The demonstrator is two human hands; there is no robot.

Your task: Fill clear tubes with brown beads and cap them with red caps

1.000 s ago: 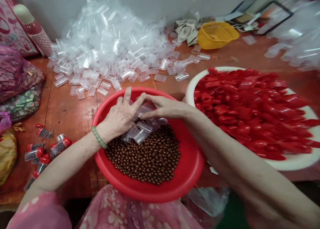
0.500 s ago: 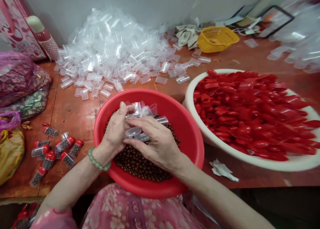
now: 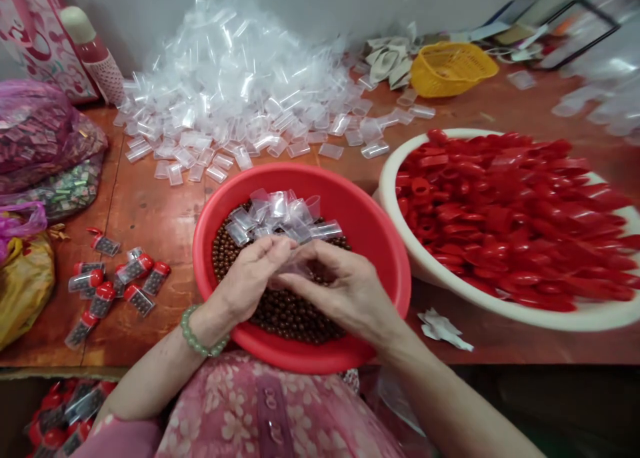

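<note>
Green beads are circling our left wrist as our left hand and right hand, fingers pinched close together, are holding a clear tube over the brown balls in the red basin; right of it, a white basin is holding red caps.

Plain grey wall stood beyond my table, dull and softly shaded. Tabletop was reddish-brown wood, slightly glossy, thin dark seam running from far side toward me on left. Pale sheen lay on boards left of centre, where light caught them. Patterned pink-and-white bag stood at far left, capped bottle just beside it. Yellow basket sat near wall, right of crumpled cloth. Beneath table's front edge, right of my lap, space was dark
</note>
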